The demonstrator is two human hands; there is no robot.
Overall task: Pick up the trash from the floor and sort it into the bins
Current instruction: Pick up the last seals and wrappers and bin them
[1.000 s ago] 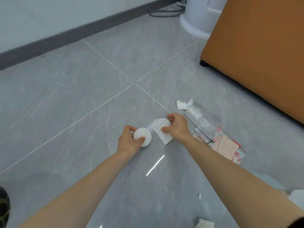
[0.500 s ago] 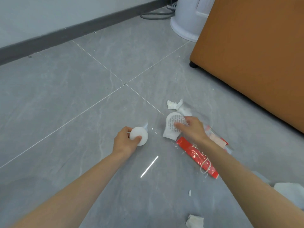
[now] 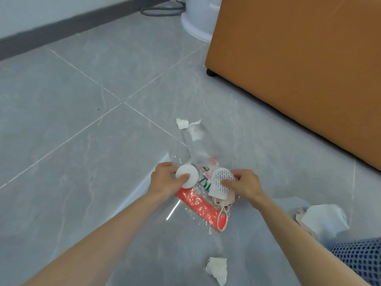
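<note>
My left hand [image 3: 165, 180] grips a round white disc-shaped object [image 3: 188, 176] low over the floor. My right hand [image 3: 245, 185] holds a white perforated piece [image 3: 221, 180] with white paper under it. Both hands hover over a pile of trash: a clear plastic bottle [image 3: 199, 149] lying on its side, a red and clear plastic wrapper [image 3: 203, 207] with a cord loop, and printed packaging. Crumpled white tissue [image 3: 182, 123] lies by the bottle's far end. No bin is in view.
An orange cabinet [image 3: 299, 69] on black feet stands at the right. A white round base [image 3: 195, 19] and grey cables sit at the back by the wall. More tissue [image 3: 217, 269] lies near me, white paper [image 3: 325, 219] at the right, and a blue mesh object [image 3: 358, 256] at the lower right corner.
My left hand has carried the white disc to the right, up against the trash pile. My right hand still holds the perforated piece, now lower on the pile. The view has shifted.
</note>
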